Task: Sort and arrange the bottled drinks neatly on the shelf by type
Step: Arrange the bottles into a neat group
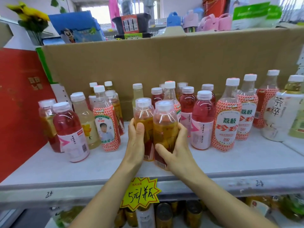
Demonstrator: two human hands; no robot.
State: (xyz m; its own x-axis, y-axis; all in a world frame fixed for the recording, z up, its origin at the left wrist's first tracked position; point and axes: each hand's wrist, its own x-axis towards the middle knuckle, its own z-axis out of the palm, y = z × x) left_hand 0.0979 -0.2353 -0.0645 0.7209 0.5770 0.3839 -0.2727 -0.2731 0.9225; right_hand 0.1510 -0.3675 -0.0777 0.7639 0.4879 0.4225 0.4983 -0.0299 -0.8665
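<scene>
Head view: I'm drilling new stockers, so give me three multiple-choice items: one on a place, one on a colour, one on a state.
1. Where is the price tag? A. on the box B. on the shelf edge C. on a cap
2. What colour is the drink in the right bottle? A. amber B. blue C. green
3. What is the left hand doing? A. hanging idle B. pointing C. gripping the left bottle
B: the tag hangs from that edge. A: amber shows through. C: the hand wraps it.

Both forearms (pixel 105 195) and hands (pixel 135 142) are bare.
</scene>
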